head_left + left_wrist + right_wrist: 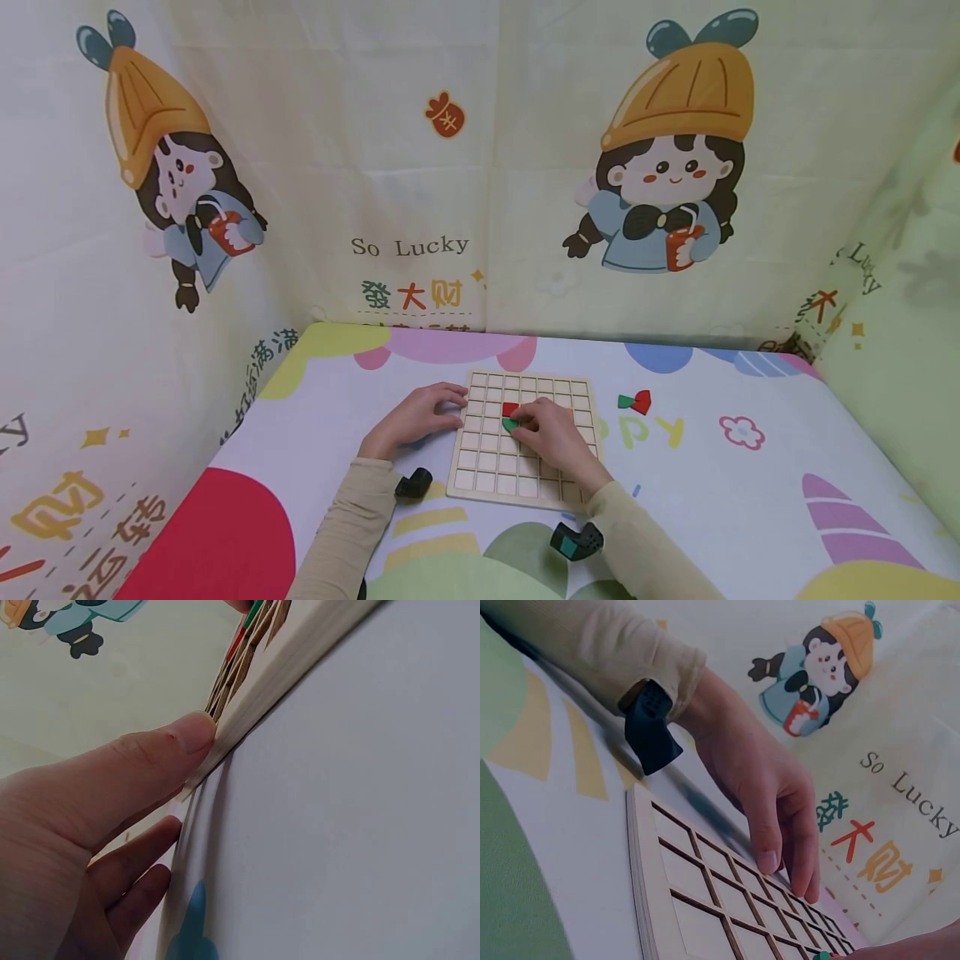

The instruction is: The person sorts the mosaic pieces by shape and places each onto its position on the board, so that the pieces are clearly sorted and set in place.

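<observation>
— Two hands on one board, then. What is each of them doing?

— My left hand (415,414) lies on the left edge of the wooden grid board (480,467), fingers straight and relaxed, holding nothing. From the left wrist view my thumb (176,746) presses against the board's side. I judge it is there to steady the board so it does not slide on the cloth.

— And the right?

— My right hand (551,437) rests over the middle of the grid, fingertips curled onto the red piece (510,408) and the green piece (510,424), which sit one behind the other in the cells. The red one is farther from me, the green one nearer. How firmly I pinch them I cannot tell; my own fingers hide the contact.

— So the pieces are where, relative to your hands?

— Right at my right fingertips, and a few cells to the right of my left fingers. The hands are apart, with part of the grid between them.

— Anything else lying about?

— One more pair, a green and red piece (635,402), rests on the printed tablecloth (750,500) just off the board's far right corner, well clear of both hands. It looks set aside within reach of my right hand
</observation>
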Available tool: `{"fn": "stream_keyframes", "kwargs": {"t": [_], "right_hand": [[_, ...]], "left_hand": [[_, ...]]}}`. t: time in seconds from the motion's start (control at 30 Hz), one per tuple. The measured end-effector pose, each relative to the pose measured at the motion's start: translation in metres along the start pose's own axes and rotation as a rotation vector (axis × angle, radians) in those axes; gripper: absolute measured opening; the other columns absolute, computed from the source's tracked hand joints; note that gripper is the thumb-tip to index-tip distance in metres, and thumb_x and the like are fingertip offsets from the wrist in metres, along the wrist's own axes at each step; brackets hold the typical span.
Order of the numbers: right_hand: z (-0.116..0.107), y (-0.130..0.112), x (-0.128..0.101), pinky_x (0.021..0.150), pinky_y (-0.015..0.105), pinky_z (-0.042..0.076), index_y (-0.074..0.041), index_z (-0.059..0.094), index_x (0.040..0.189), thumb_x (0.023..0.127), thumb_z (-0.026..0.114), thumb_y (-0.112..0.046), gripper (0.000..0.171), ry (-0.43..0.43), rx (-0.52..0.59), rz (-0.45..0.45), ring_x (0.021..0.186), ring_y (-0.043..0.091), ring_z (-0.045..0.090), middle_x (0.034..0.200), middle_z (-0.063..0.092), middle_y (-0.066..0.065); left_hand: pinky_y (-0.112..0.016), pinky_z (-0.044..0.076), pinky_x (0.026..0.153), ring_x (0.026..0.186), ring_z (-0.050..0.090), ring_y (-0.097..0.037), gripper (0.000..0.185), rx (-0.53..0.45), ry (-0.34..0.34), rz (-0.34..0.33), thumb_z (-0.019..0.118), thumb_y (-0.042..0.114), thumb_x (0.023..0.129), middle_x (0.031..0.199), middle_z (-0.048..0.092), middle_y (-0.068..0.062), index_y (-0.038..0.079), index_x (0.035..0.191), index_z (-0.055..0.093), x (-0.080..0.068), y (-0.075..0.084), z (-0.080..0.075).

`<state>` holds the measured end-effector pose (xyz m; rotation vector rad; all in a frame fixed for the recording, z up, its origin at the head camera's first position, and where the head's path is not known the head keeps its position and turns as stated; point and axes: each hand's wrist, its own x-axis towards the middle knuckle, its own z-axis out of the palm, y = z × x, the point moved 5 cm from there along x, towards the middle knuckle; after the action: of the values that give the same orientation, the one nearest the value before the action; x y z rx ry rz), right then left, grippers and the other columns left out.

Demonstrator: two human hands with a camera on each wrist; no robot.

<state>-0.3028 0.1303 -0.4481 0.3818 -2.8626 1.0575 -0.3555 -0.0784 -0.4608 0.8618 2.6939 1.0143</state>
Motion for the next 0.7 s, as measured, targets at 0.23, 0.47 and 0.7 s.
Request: {"fn": "stream_keyframes", "kwargs": {"t": [0.23,0.47,0.7], "right_hand": [[0.0001,-0.0001,0.0001,0.066,0.022,0.047,-0.012,0.072,0.096,0.080,0.071,-0.017,0.017,-0.004,-0.007,0.005,0.072,0.007,0.051,0.085,0.058,-0.003],[0.0001,0.0004,-0.0001,0.066,0.022,0.048,-0.012,0.071,0.096,0.080,0.071,-0.017,0.017,0.001,0.000,0.016,0.072,0.008,0.052,0.087,0.060,-0.002],[-0.0004,-0.0004,-0.0002,0.066,0.022,0.048,-0.011,0.071,0.096,0.080,0.071,-0.017,0.016,0.012,0.011,0.014,0.072,0.007,0.053,0.086,0.059,-0.002]], "left_hand": [[-0.037,0.035,0.108,0.128,0.043,-0.016,0.031,-0.004,-0.011,-0.014,0.070,0.025,0.081,0.131,0.053,0.005,0.014,0.110,0.066,-0.0004,0.0004,-0.0003],[-0.037,0.035,0.108,0.127,0.043,-0.017,0.031,-0.007,-0.005,-0.003,0.070,0.024,0.081,0.131,0.053,0.004,0.013,0.109,0.066,-0.0009,0.0009,-0.0004],[-0.036,0.035,0.108,0.127,0.043,-0.015,0.031,-0.005,0.001,-0.011,0.071,0.024,0.080,0.130,0.053,0.006,0.015,0.109,0.066,0.0000,-0.0007,0.0002]]}}
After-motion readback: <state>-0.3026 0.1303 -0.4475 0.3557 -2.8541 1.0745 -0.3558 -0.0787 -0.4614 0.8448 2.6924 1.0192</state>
